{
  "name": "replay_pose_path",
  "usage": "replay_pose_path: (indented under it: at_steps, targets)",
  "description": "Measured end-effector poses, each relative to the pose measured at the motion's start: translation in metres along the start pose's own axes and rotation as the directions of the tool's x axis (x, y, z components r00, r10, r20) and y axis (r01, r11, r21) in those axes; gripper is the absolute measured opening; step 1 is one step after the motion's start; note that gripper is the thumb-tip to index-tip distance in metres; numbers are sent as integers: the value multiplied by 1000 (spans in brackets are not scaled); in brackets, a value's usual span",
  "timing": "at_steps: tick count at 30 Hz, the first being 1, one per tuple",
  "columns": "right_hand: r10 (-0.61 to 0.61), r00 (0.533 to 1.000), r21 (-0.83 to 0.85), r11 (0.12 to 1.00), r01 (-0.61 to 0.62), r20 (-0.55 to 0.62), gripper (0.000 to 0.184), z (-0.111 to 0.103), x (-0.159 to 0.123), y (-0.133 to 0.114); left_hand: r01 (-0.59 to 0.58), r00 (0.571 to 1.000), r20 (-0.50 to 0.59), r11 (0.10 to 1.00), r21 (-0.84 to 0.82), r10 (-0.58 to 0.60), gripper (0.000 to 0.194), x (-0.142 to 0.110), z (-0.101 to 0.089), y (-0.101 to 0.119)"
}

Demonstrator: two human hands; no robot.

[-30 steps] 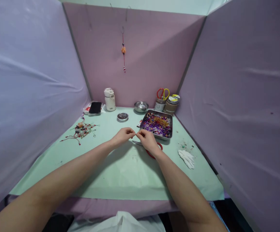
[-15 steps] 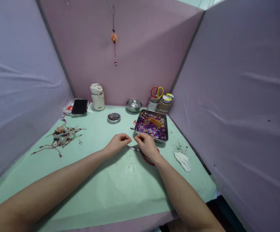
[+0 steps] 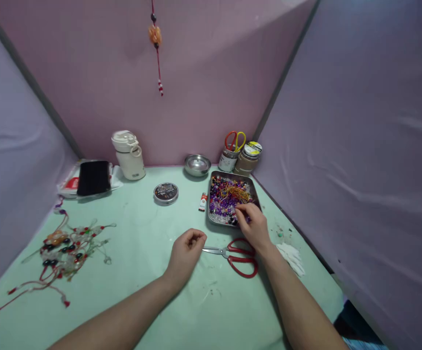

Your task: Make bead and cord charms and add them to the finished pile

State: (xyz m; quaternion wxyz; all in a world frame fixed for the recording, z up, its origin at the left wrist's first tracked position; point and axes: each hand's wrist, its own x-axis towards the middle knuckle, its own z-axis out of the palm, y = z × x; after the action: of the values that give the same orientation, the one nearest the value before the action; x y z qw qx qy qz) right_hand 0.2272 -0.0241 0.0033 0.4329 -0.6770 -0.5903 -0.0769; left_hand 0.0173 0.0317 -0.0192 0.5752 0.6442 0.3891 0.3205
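Observation:
My left hand (image 3: 186, 253) rests on the green table with its fingers curled and pinched; what they hold is too small to make out. My right hand (image 3: 253, 224) reaches into the near edge of a metal tray (image 3: 254, 187) filled with purple, clear and dark beads and orange cord, its fingertips pinched among the beads. Red-handled scissors (image 3: 237, 255) lie flat on the table between and just below the two hands.
A pile of beaded strings (image 3: 63, 245) lies at left. Along the back stand a cream jug (image 3: 128, 154), a black phone (image 3: 93, 177), a round tin (image 3: 166, 192), a steel bowl (image 3: 197, 165) and jars with scissors (image 3: 236, 151). White tissue (image 3: 290, 256) at right. A beaded charm (image 3: 155, 36) hangs above.
My right hand left the left hand and moved forward-right into the bead tray, uncovering the red scissors. The camera tilted down and closer.

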Motion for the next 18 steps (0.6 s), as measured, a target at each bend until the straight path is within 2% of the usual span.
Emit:
replay_pose_path:
  at_steps: [4, 9, 13, 18]
  targets:
    - [187, 982, 3, 982, -187, -18, 16, -5, 7, 15, 27, 998, 54, 1000, 4, -27, 20, -1, 0, 0]
    - [340, 939, 56, 938, -343, 48, 21, -9, 9, 15, 55, 994, 91, 998, 21, -57, 20, -1, 0, 3]
    - [347, 926, 53, 932, -358, 146, 21, -7, 9, 17, 61, 995, 83, 998, 24, -62, 22, 0, 0, 3]
    - [250, 939, 36, 963, -265, 238, 16, -5, 12, 17, 61, 996, 57, 997, 43, -64, 21, 0, -2, 7]
